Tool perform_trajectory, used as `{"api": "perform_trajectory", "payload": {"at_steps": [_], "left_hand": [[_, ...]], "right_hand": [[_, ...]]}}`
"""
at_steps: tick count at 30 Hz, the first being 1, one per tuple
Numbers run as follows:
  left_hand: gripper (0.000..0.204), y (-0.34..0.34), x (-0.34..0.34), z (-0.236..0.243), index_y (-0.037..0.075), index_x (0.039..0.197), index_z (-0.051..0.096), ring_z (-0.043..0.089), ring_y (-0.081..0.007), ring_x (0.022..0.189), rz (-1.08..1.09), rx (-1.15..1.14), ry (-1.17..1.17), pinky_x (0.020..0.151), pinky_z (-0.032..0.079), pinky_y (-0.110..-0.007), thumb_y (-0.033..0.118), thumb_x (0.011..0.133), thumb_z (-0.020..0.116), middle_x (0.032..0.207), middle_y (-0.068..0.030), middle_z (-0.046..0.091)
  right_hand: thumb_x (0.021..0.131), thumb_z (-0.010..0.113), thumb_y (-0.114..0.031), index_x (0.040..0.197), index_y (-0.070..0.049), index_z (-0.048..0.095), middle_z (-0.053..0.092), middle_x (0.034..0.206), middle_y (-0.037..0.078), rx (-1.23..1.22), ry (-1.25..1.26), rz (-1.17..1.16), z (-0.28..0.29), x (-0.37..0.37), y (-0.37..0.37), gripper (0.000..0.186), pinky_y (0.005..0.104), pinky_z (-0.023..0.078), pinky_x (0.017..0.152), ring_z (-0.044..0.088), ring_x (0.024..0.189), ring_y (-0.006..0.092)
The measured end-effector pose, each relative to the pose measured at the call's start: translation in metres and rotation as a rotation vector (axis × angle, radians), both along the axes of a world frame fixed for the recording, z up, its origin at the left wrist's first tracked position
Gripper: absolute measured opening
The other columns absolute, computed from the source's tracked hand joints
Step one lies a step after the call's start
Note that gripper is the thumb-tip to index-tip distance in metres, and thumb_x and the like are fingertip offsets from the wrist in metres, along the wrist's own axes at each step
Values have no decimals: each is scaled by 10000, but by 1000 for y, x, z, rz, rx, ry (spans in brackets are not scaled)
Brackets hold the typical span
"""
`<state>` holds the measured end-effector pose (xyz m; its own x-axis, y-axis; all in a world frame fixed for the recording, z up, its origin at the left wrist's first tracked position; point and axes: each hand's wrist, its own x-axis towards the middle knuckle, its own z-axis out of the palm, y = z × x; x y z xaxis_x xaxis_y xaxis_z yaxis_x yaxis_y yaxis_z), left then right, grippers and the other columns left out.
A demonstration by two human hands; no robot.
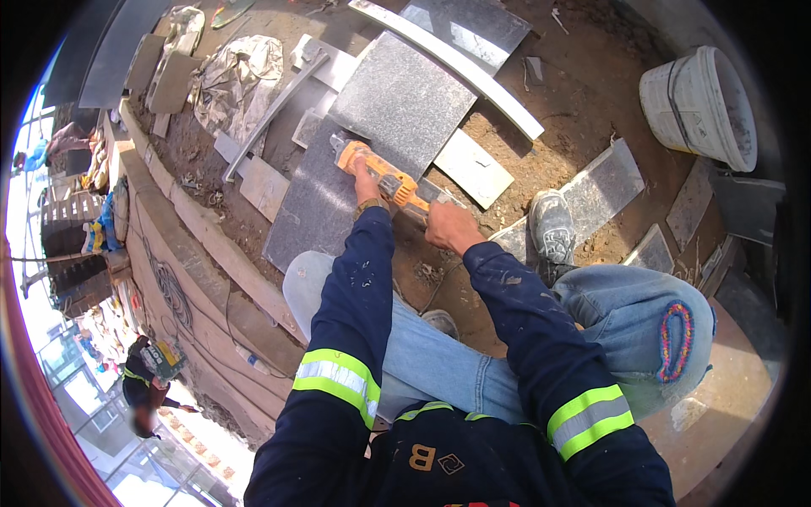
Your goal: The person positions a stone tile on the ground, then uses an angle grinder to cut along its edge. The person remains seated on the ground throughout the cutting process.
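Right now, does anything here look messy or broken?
Yes. Grey stone slabs and cut-off pieces lie scattered at odd angles over the brown dirt, not in a neat stack. Both hands, left and right, grip an orange power cutter on the big dark slab. Nothing looks spilled.

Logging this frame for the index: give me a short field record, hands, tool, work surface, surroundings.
left hand: left hand grips the front of the orange handheld power cutter
right hand: right hand holds the rear end of the cutter
tool position: lying across the dark grey speckled stone slab, head toward the slab's upper edge
stance: crouched, grey shoe on a stone strip
nearby: white plastic bucket at upper right; long pale curved stone strip above; smaller grey offcuts on bare soil
other people: one person far below at lower left
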<state>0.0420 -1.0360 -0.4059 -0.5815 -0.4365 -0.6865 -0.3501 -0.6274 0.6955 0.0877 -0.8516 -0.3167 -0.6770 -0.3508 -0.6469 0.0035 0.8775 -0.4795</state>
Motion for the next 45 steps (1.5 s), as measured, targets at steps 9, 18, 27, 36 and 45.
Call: {"api": "perform_trajectory", "payload": {"at_steps": [9, 18, 27, 36, 45], "left_hand": [[712, 2, -3, 6, -22, 1298, 487, 667, -303, 921, -9, -3, -17, 784, 557, -424, 570, 905, 535, 1097, -154, 604], [636, -12, -4, -5, 32, 1280, 524, 653, -309, 969, -12, -3, -19, 850, 535, -445, 549, 910, 538, 1131, -123, 619], [672, 0, -1, 5, -30, 1240, 527, 679, -288, 866, -6, -13, 17, 749, 567, -416, 551, 902, 537, 1049, -134, 620], [703, 6, 2, 9, -43, 1271, 507, 678, -295, 877, 1, -23, -11, 754, 562, -416, 558, 907, 535, 1068, -150, 612], [701, 3, 5, 6, -27, 1270, 510, 671, -296, 892, -13, 10, -1, 762, 558, -422, 572, 907, 534, 1087, -146, 612]], "right_hand": [[757, 608, -115, 994, 67, 645, 682, 977, 269, -19, -35, 20, -3, -5, -1, 301, 452, 561, 790, 682, 928, 390], [763, 592, -111, 975, 76, 645, 679, 962, 280, -55, -24, 10, -1, -6, -6, 289, 457, 557, 786, 679, 927, 394], [758, 594, -108, 1005, 73, 631, 678, 975, 277, -28, -27, 31, 7, -4, -1, 308, 457, 558, 799, 680, 929, 395], [754, 622, -115, 1021, 48, 648, 686, 996, 254, 0, -22, 9, 5, 1, 2, 314, 435, 561, 800, 683, 946, 375], [752, 640, -129, 994, 36, 676, 691, 1004, 245, 13, -26, 8, 8, 3, 3, 296, 426, 564, 808, 686, 950, 370]]}}
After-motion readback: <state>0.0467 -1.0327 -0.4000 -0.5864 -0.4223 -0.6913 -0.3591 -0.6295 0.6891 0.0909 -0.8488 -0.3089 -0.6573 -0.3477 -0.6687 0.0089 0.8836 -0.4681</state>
